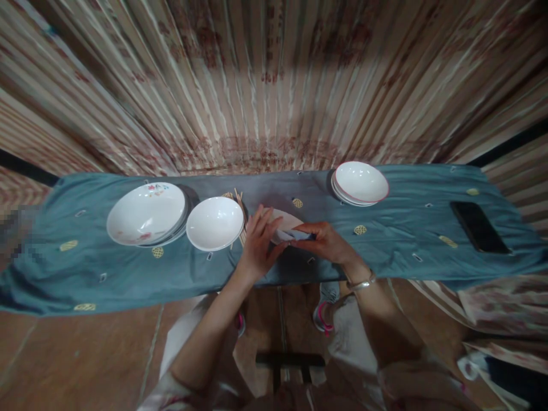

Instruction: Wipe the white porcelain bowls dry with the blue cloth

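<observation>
Near the middle of the table, a pale bowl (286,220) is tilted between my two hands, its lower part hidden by them. My left hand (259,241) grips its left side, with the fingers over the rim and the thumb toward the front. My right hand (320,241) is closed on a bluish-grey cloth (299,234) pressed against the bowl's right side. Just left of my left hand, several wooden chopsticks (238,198) lie partly behind a white bowl (215,223).
A stack of large floral-rimmed white dishes (145,214) stands on the left. Red-rimmed bowls (362,182) are stacked at the back right. A black phone (478,227) lies at the right on the teal tablecloth (402,228). A pleated curtain (274,103) hangs behind the table.
</observation>
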The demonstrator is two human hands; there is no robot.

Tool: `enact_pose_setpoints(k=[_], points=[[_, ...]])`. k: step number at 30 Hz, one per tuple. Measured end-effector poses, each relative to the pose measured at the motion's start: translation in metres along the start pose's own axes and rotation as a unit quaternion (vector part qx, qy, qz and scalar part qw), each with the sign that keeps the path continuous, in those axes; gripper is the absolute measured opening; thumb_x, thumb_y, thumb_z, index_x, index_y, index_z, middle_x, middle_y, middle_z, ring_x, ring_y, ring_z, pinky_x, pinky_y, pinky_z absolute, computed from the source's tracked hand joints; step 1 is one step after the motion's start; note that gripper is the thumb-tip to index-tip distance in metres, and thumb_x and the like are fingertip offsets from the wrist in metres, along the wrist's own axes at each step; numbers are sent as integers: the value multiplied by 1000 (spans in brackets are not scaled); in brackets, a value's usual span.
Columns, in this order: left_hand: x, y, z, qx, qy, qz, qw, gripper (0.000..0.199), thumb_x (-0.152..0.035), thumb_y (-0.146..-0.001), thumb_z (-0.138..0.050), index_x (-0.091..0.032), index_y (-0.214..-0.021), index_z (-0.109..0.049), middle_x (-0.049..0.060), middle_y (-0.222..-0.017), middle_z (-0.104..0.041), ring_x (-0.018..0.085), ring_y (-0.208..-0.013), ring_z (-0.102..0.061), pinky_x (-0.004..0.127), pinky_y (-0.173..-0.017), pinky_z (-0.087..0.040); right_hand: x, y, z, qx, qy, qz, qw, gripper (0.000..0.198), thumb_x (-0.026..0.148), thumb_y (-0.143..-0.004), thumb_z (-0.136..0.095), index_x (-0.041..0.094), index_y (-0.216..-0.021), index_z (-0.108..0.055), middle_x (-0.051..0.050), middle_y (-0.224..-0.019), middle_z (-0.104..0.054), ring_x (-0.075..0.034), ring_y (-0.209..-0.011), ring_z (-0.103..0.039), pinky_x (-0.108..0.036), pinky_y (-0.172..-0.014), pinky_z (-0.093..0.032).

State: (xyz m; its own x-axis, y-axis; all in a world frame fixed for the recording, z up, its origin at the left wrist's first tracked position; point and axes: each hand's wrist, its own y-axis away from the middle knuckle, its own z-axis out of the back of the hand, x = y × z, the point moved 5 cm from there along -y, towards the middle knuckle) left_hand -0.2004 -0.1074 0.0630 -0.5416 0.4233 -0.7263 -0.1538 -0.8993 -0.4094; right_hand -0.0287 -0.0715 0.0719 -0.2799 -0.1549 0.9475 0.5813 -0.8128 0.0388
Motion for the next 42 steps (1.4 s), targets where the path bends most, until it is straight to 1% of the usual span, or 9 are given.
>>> enact_pose_setpoints(k=[4,7,10,16,21,24,30,34,42], points=[[0,-3,2,22,-40,-22,999,17,-32,-85,-68,-22,-98,-68,9,-102,-70,29,-115,-62,57,-122,-23,5,-1,2,5,-31,-5,999,33,43,-77,-76,17,-96,-80,0,-83,-74,-16,-73,-64,-26,-69,-50],[2,-5,2,33,-45,-25,998,11,-31,-83,-71,-21,-86,-66,4,-84,-66,24,-92,-64,53,-114,-39,8,-2,5,-10,-49,-9,999,32,43,-73,-80,16,-91,-79,1,-79,-71,-15,-70,-61,-26,-67,-48],[1,-6,1,34,-47,-35,998,13,-31,-82,-74,-21,-82,-66,4,-80,-66,23,-88,-64,47,-101,-49,6,-5,11,-46,-83,-15,995,31,43,-69,-83,17,-84,-78,2,-71,-67,-13,-64,-56,-24,-61,-46],[-5,-11,-7,51,-10,-27,998,9,-28,-87,-68,-20,-85,-70,6,-83,-71,23,-87,-66,39,-87,-51,-3,-10,35,-251,-151,22,956,30,44,-75,-78,23,-97,-78,2,-83,-74,-15,-74,-66,-27,-71,-52],[3,-17,0,-38,72,79,994,14,-29,-82,-71,-20,-72,-69,3,-73,-66,20,-77,-63,34,-79,-47,11,1,45,-368,-47,94,924,27,38,-88,-66,25,-110,-76,-4,-110,-77,-23,-103,-70,-37,-94,-55],[12,-16,6,-90,164,170,968,22,-36,-80,-71,-19,-67,-68,0,-65,-59,15,-65,-55,28,-66,-43,28,7,29,-368,119,166,907,33,33,-95,-57,26,-126,-68,-7,-131,-69,-26,-125,-61,-46,-110,-47],[18,-11,8,-129,362,270,883,35,-49,-65,-82,-16,-68,-70,-3,-59,-58,11,-56,-48,25,-56,-39,31,-3,-39,-238,353,242,872,57,31,-101,-45,22,-156,-34,-15,-159,-41,-30,-153,-30,-56,-120,-34],[19,-7,5,-138,427,303,841,39,-49,-57,-87,-15,-69,-72,-3,-60,-60,10,-57,-49,23,-58,-41,28,-8,-53,-236,380,250,859,61,38,-103,-42,21,-159,-26,-17,-162,-34,-33,-155,-22,-59,-120,-31],[23,1,0,-150,473,320,807,42,-49,-52,-91,-15,-66,-71,-3,-61,-61,9,-59,-50,23,-60,-41,29,-14,-49,-258,347,271,860,56,24,-103,-39,25,-157,-29,-13,-156,-44,-27,-150,-34,-55,-121,-32]])
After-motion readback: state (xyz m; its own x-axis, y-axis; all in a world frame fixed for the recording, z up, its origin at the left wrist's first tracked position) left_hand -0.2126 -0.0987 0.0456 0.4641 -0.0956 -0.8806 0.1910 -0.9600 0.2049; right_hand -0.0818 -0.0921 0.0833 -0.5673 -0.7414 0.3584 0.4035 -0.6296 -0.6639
